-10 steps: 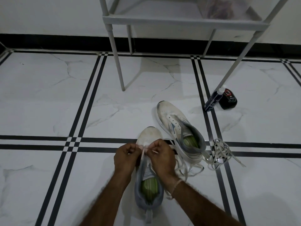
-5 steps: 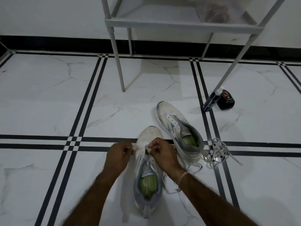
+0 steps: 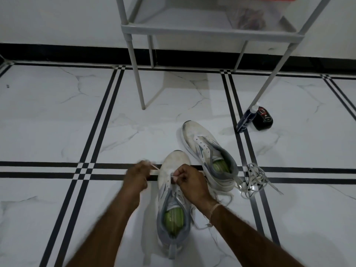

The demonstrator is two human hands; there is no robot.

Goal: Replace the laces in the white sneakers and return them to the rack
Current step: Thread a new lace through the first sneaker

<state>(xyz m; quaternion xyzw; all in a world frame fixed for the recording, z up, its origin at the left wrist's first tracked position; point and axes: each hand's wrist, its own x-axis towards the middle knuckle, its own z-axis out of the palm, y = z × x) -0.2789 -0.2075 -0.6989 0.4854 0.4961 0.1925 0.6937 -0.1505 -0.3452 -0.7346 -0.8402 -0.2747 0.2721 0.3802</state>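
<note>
Near sneaker (image 3: 174, 197): on the floor (image 3: 57, 122), low in the middle of the view, toe toward 12 o'clock and heel toward 6; white with a grey collar, green insole showing; toe lying over the black double stripe.
Lace (image 3: 155, 167): white, coming out of the front eyelets to both sides; one end drawn out toward 10 o'clock, the other a short tip at the eyelets; more slack on the floor at 4 o'clock of the sneaker, beside the right wrist.
Left grip (image 3: 135, 176): at 9 o'clock of the toe, clear of the shoe, fingers curled and pinching the drawn-out end; blurred, so finer finger detail cannot be told.
Right grip (image 3: 189, 181): over the eyelets on the 3 o'clock side, thumb and forefinger closed on the lace tip; thin pale thread (image 3: 214, 208) round the wrist.
Far sneaker (image 3: 204, 149): just beside the near one at 1 o'clock, toe toward 11; eyelet rows and green insole in view.
Loose laces (image 3: 252, 177): tangled white heap at 3 o'clock of the far sneaker's heel, on the black stripes; touching or only close, cannot tell.
Bottle (image 3: 245, 120): dark with a white cap, at 2 o'clock of the far sneaker, by the foot of a rack leg.
Tin (image 3: 263, 118): small, black, red mark on top, at 3 o'clock of the bottle, right against it.
Rack (image 3: 212, 29): grey, at 12 o'clock by the wall; clear bag (image 3: 248, 18) with dark contents on the low shelf.
</note>
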